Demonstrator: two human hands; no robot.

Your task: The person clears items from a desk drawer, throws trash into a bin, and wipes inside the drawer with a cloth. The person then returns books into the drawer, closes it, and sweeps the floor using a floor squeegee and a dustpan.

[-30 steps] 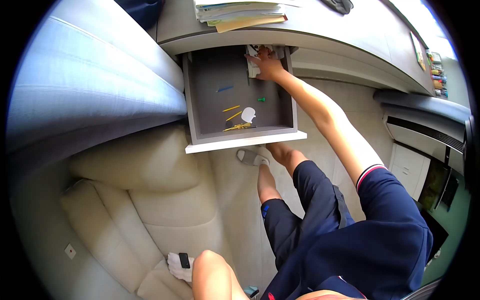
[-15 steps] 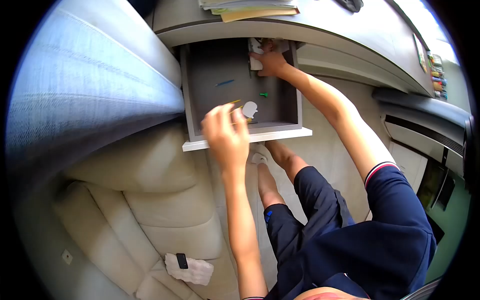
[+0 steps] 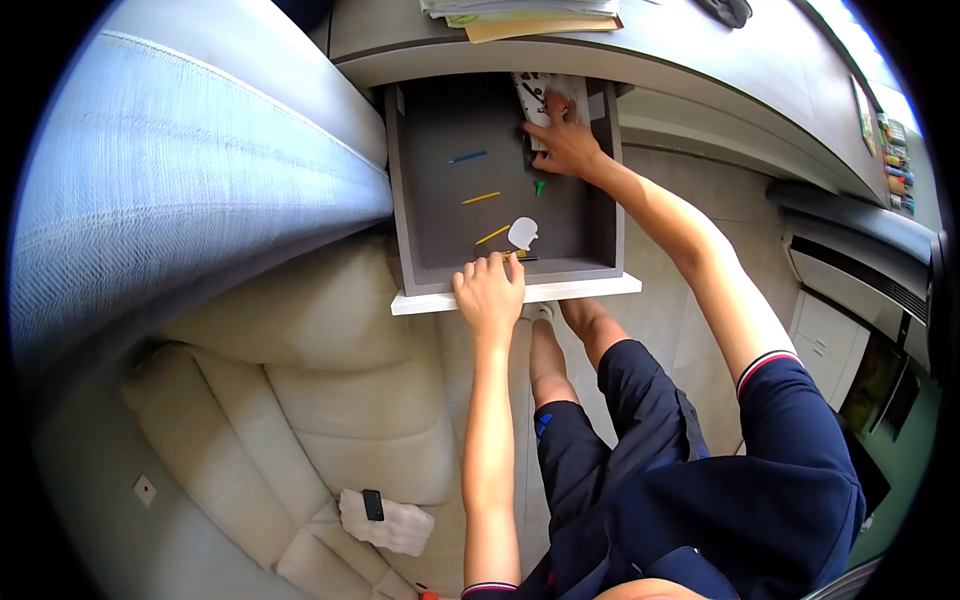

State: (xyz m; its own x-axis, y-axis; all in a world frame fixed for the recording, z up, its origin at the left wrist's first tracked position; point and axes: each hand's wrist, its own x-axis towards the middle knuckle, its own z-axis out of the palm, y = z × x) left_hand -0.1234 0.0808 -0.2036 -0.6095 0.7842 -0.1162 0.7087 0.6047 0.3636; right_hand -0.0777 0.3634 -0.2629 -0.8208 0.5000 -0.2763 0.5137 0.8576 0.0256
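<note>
My left hand rests on the white front edge of the open drawer, its fingers hooked over the top. Inside the drawer at the back right, my right hand lies with fingers spread on a white patterned notebook or box. A blue pencil, a yellow pencil and a second yellow pencil are scattered on the drawer floor. Near them are a small green item and a white cutout shape. Small yellow and dark items beside my left fingertips are partly hidden.
Above the drawer is a desk with a stack of papers. Blue curtain hangs at left. Below it stands a beige sofa with a phone on a white cloth.
My left hand has come down from above the drawer onto its front edge. My right hand has moved slightly toward the drawer front, along with the patterned item.
</note>
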